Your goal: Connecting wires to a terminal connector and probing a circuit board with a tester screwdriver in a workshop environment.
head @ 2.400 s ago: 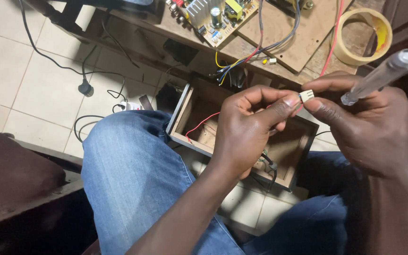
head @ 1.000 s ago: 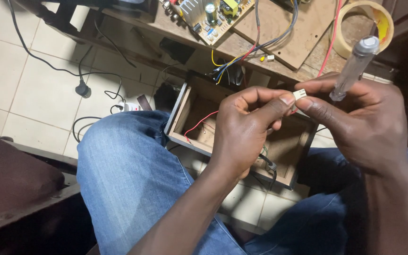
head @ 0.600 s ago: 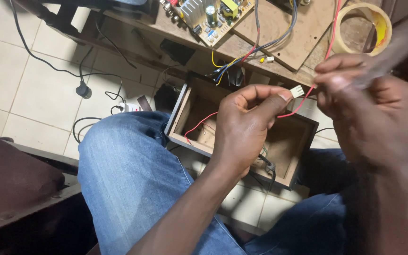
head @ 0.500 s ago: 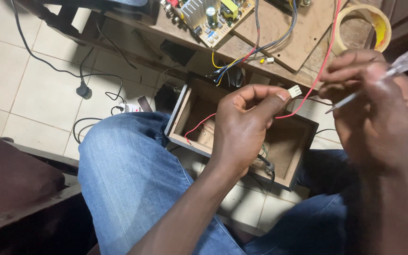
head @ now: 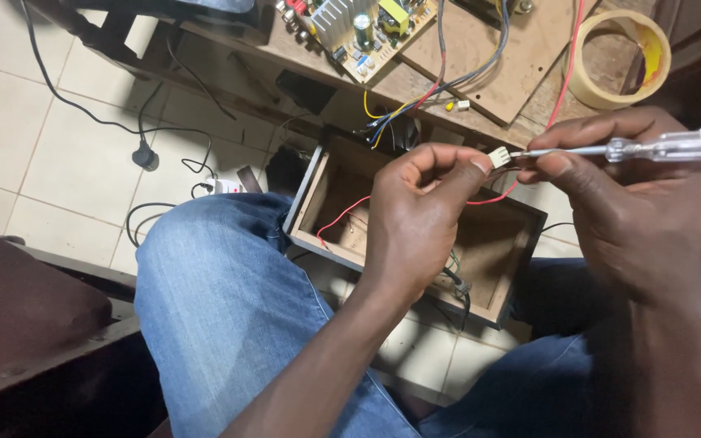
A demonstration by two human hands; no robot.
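My left hand [head: 419, 215] pinches a small white plastic connector [head: 498, 157] between thumb and forefinger; red wires [head: 492, 199] run from it. My right hand [head: 638, 203] grips a clear-handled screwdriver [head: 667, 147] lying level, its metal tip touching the connector's right side. Both hands hover over an open wooden box [head: 326, 182] that sits between my knees, with a thin red wire inside it.
A circuit board [head: 359, 24] with a heat sink and coloured wires lies on a wooden bench [head: 480, 57] at the top. A roll of tape [head: 620, 61] sits top right. Black cables and a plug [head: 146, 156] trail over the tiled floor at left.
My right hand turned the screwdriver from upright to level and brought its tip against the connector. My left hand kept the connector in place.
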